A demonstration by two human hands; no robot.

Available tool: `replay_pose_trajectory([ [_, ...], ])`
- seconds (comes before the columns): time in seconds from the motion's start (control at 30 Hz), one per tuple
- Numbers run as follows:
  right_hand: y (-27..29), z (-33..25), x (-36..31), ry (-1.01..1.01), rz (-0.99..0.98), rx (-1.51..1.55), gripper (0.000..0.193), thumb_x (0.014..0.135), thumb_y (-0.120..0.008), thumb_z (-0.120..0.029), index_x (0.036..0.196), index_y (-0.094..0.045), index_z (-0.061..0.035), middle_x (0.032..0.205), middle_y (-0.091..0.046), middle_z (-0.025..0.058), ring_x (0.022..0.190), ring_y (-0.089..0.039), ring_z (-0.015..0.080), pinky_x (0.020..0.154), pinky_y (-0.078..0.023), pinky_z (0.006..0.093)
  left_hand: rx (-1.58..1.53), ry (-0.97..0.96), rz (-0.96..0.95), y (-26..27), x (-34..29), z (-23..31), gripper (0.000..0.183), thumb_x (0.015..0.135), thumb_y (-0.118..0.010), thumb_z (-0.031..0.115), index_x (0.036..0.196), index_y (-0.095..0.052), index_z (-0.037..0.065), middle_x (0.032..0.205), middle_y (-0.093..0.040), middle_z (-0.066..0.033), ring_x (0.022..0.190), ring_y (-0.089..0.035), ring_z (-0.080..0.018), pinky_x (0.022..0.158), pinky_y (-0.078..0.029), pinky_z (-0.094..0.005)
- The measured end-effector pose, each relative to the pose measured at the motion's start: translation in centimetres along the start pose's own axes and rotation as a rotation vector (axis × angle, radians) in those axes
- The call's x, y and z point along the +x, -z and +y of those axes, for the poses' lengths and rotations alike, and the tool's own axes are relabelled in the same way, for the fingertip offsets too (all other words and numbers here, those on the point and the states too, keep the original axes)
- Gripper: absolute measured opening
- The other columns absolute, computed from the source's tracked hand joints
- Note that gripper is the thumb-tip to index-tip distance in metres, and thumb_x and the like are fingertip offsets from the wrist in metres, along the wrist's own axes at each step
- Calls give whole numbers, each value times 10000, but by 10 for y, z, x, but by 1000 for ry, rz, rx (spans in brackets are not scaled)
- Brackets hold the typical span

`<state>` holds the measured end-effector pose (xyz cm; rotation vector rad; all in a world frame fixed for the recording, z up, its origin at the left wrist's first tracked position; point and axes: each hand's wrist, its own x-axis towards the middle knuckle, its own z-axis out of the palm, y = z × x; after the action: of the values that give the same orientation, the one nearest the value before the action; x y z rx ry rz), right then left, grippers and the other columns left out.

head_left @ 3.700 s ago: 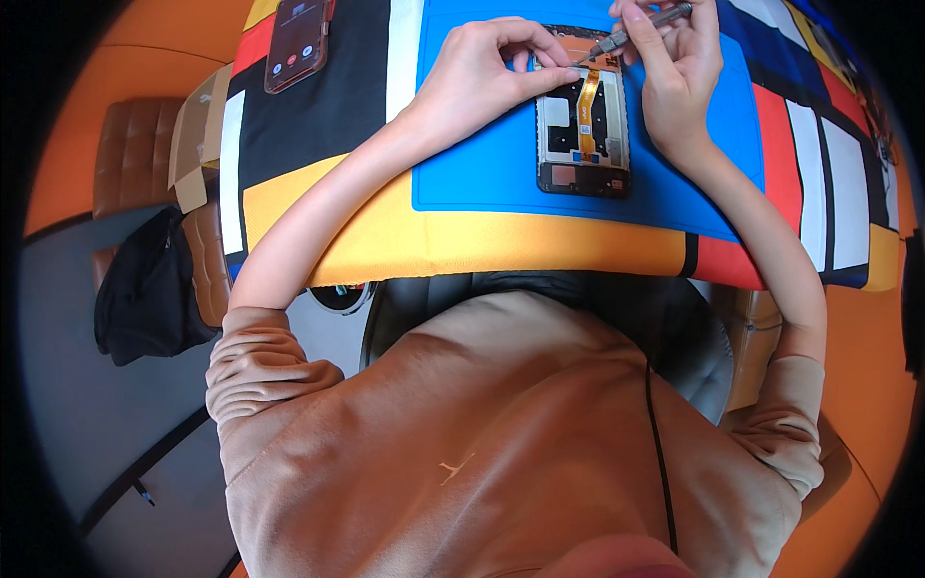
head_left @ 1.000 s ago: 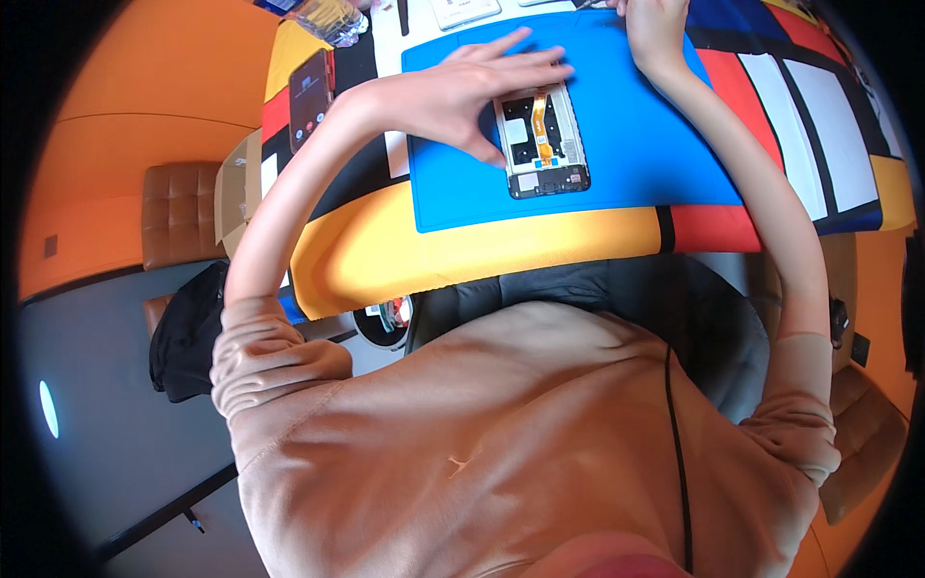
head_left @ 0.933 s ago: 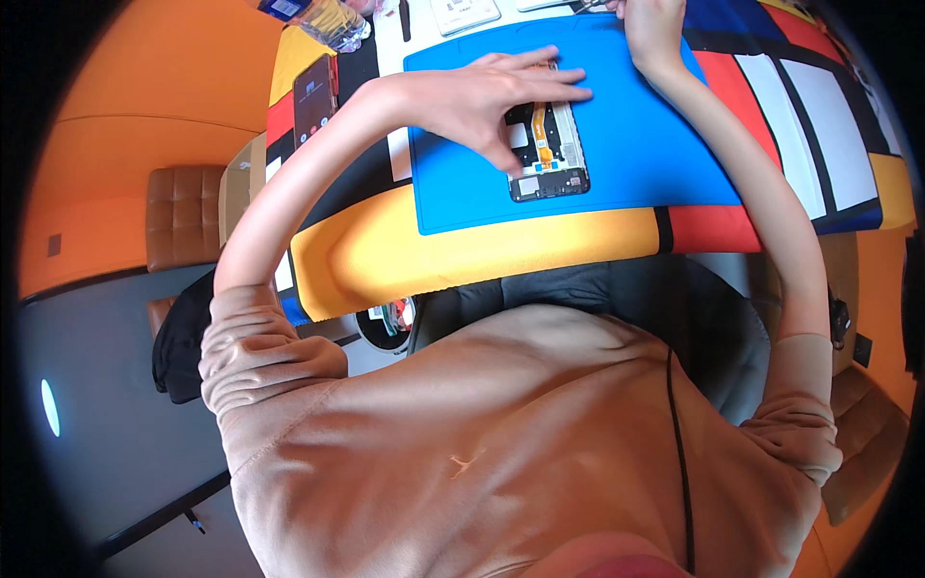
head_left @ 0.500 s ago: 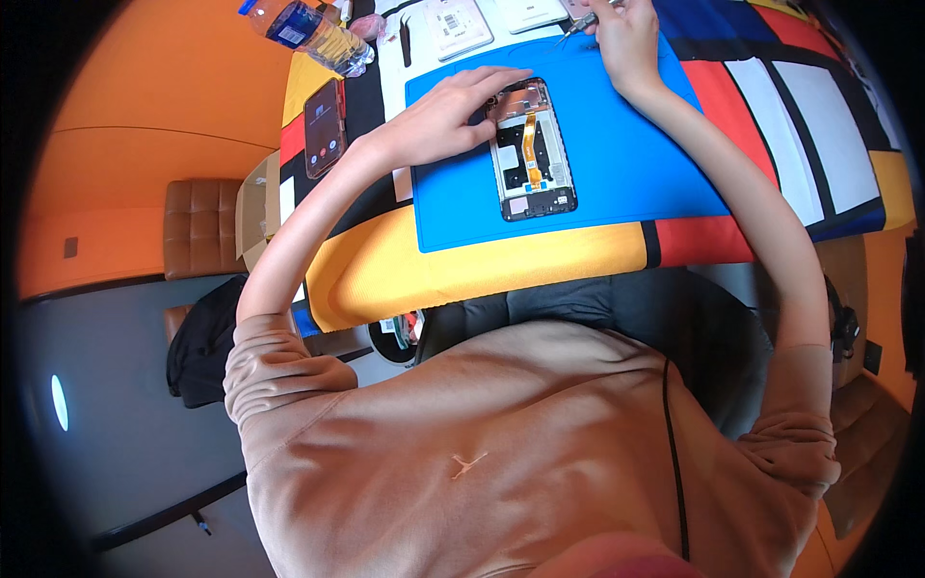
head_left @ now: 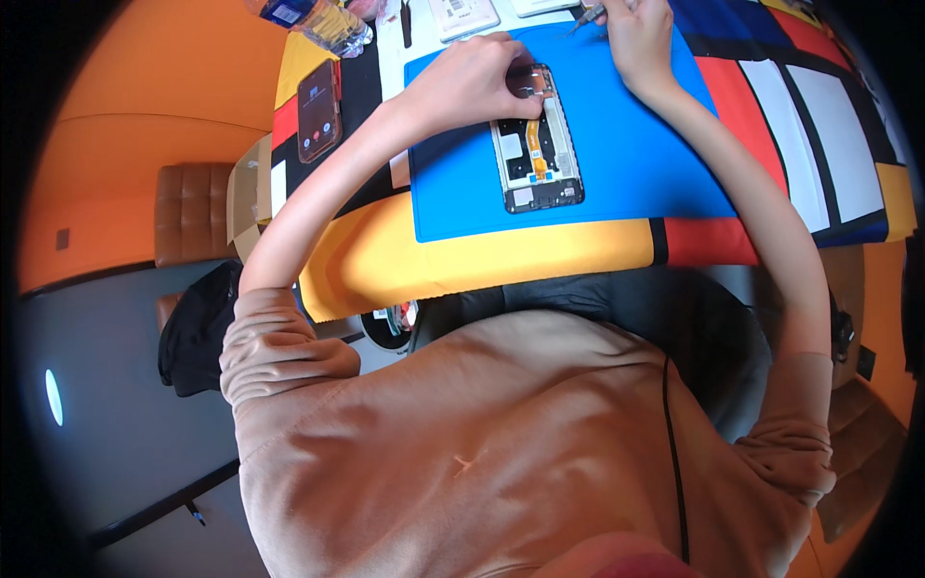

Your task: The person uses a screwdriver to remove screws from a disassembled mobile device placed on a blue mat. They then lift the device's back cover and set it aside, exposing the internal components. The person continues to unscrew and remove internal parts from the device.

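Observation:
An opened phone (head_left: 544,197) lies on a blue work mat (head_left: 636,183), its inside facing up, with an orange ribbon cable (head_left: 538,154) running down its middle. My left hand (head_left: 477,82) curls over the upper left of the phone. The thumb rests across its upper part, and the other fingers bend at its top edge, their tips partly hidden. At the mat's far right, my right hand (head_left: 641,39) is raised and closed around a slim metal screwdriver (head_left: 588,17), whose thin tip points down and left. The top of that hand is cut off by the picture's edge.
A second phone (head_left: 319,111) with a lit screen lies left of the mat. Beyond it are a plastic bottle (head_left: 332,29), black tweezers (head_left: 406,24) and a white box (head_left: 462,17). The patterned tablecloth (head_left: 482,260) hangs over the near edge.
My left hand has gone from fingers stretched out to bent, its thumb now over the phone's upper part. My right hand, with the screwdriver, has shifted slightly right. The view has shifted a little.

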<state>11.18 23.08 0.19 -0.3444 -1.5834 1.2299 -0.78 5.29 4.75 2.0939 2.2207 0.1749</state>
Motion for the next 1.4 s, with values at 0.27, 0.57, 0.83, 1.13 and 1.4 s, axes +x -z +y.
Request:
replay_pose_trajectory([
  [0.27,0,-5,4,41,33,62,156,1000,-620,-119,1064,-497,-48,802,-599,42,663,-575,106,584,-463,260,190,329,99,8,-37,7,610,865,-718,446,1184,-582,-56,687,-700,-190,644,-747,-315,595,-604,-388],
  [0.57,0,-9,-6,-14,5,11,184,1002,-650,-169,1053,-510,-59,776,-553,22,685,-553,94,596,-445,249,76,-175,226,-19,-51,18,747,896,-691,608,1407,-568,78,1422,-519,-181,1318,-496,-350,1133,-384,-495],
  [0.83,-2,-3,-5,-3,16,58,190,1009,-656,-199,1049,-518,-74,798,-521,-1,691,-515,73,588,-418,231,73,34,438,-51,-48,20,840,870,-677,690,1366,-579,19,1124,-563,-150,984,-531,-276,873,-451,-392],
  [1.13,-2,-16,-22,18,-123,84,122,1033,-588,-118,1098,-494,-74,857,-547,12,684,-528,72,609,-437,218,27,-31,341,-41,-57,18,755,908,-664,639,1498,-522,191,1087,-531,-112,954,-477,-257,881,-437,-374],
  [1.4,4,-1,-28,174,-324,134,155,1044,-531,-43,1173,-445,-56,981,-594,65,765,-541,68,661,-448,210,20,-183,434,-41,-56,23,554,923,-693,454,1401,-623,185,1212,-574,-139,1112,-552,-294,994,-431,-406],
])
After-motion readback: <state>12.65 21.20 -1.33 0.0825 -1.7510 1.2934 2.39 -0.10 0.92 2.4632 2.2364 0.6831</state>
